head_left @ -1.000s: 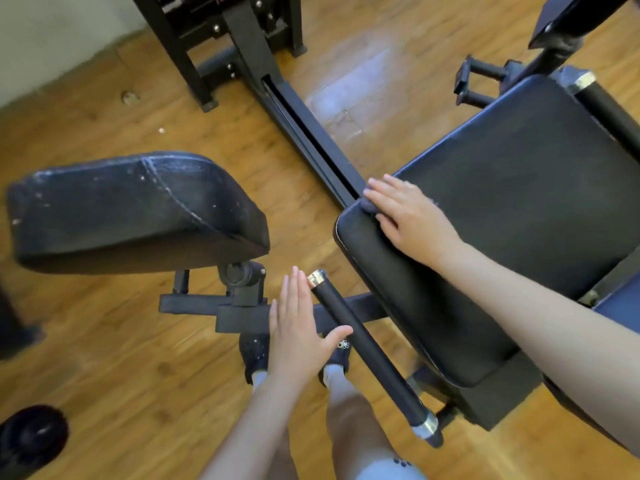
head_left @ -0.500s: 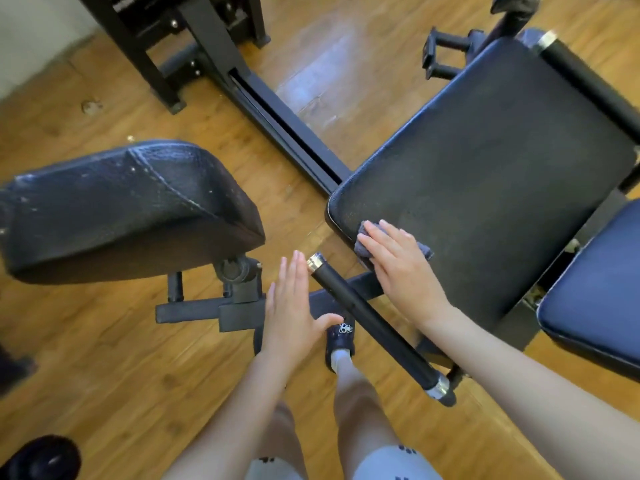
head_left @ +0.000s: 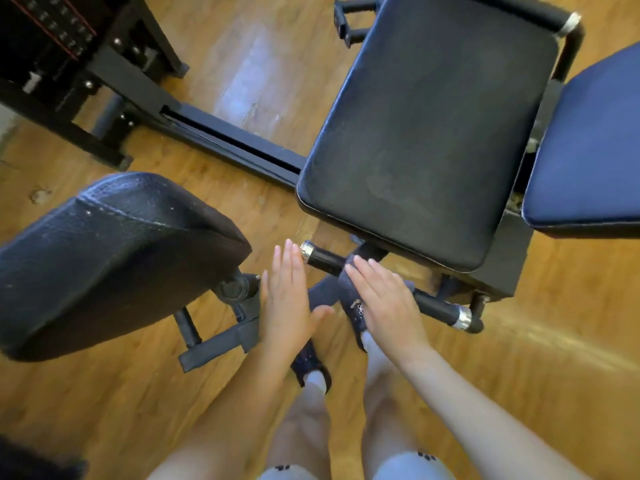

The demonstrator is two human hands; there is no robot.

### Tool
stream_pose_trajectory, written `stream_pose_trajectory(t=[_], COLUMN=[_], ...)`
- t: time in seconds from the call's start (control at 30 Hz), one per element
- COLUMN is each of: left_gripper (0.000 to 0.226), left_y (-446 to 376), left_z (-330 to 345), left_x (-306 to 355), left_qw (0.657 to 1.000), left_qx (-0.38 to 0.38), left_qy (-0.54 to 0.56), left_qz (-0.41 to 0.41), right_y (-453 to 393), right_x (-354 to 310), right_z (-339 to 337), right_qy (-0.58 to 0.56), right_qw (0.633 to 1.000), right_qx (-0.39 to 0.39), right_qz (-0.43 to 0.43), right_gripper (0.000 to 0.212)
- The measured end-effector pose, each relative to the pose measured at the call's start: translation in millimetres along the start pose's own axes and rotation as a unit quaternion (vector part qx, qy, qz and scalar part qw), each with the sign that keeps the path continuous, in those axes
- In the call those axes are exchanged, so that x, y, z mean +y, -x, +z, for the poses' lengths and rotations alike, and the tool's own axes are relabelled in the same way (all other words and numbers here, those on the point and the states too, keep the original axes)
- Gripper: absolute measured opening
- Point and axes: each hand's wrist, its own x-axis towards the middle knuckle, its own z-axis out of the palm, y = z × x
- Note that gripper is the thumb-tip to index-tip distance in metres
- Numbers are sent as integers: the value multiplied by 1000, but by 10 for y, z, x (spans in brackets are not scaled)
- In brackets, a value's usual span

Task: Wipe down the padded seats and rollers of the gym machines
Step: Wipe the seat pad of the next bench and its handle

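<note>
My right hand (head_left: 388,299) lies flat, fingers straight, pressing a dark cloth (head_left: 348,289) onto the black handle bar (head_left: 433,304) just below the padded seat (head_left: 429,133); my left hand (head_left: 289,299) hovers beside the bar's chrome end, fingers straight and together, holding nothing; the worn leg pad (head_left: 114,258) sits left; no lettering is legible anywhere.

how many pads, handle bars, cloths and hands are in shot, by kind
Black pads: 2, the seat pad and the leg pad
Blue pads: 1, the blue pad
Handle bars: 1, the handle bar
Cloths: 1, the cloth under the right hand
Hands: 2, with the left hand flat and empty
Total: 7
</note>
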Motion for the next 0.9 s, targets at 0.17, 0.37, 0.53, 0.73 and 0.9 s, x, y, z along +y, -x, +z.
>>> stream_pose_trajectory(t=[0.17,0.37,0.53,0.73,0.9], left_gripper=[114,112,95,114,116], left_y=[-2,-13,-37,-37,-21], left_z=[-2,15,-21,-70,-24], left_x=[45,39,-7,-65,-67], left_qw=[998,998,996,994,995], left_qx=[15,16,25,-8,14], left_qy=[-35,-46,-65,-91,-64], left_qz=[43,42,51,66,74], right_y=[367,-20,-611,-32,638], right_x=[369,-133,-570,1,507], right_z=[-184,-89,127,-84,-344], right_qy=[4,-37,-28,-16,-9], right_qw=[996,980,996,998,987], right_qx=[17,56,49,26,23], right_qz=[91,186,68,48,158], right_gripper=[47,37,38,38,37])
